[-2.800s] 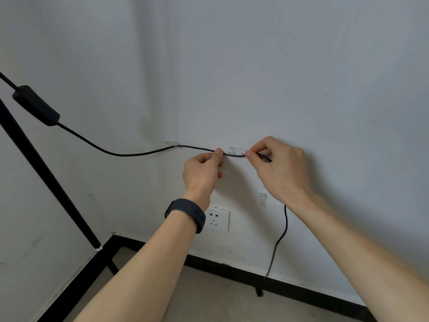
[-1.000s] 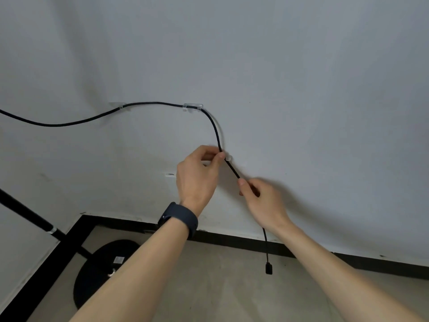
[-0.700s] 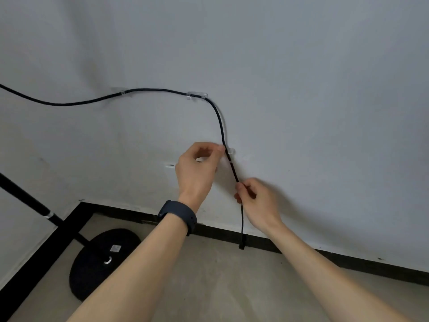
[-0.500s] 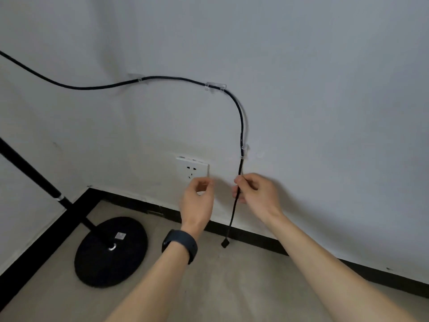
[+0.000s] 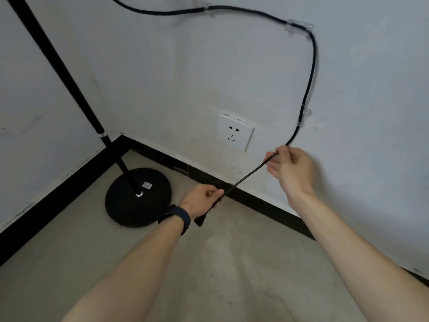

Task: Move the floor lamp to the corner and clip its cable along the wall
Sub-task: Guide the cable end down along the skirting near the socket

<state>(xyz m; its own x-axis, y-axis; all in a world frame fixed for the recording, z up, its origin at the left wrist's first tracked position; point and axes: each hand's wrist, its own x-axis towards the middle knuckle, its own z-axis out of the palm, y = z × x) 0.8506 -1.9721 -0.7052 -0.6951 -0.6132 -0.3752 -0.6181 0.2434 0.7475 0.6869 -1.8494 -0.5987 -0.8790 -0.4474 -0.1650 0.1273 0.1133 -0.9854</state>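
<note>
Floor lamp (image 5: 137, 194) sits in the corner, round black base on the concrete floor (image 5: 232, 263), pole leaning up and left out of view. Cable (image 5: 311, 73) runs along the wall (image 5: 371, 89) through three clear clips: first clip (image 5: 201, 5), second clip (image 5: 299, 26) at the bend, third clip (image 5: 303, 116) on the downward run, right of the socket (image 5: 234, 133). Below that, right hand (image 5: 291, 167) has a thumb-and-finger grip on the cable, other fingers loosely spread. Left hand (image 5: 202, 202) grip is closed on the cable lower down, cable taut between hands. Plug end (image 5: 200, 220) hangs just below the left hand, blurred, probably a small connector. Dark band (image 5: 177, 218) on left wrist.
</note>
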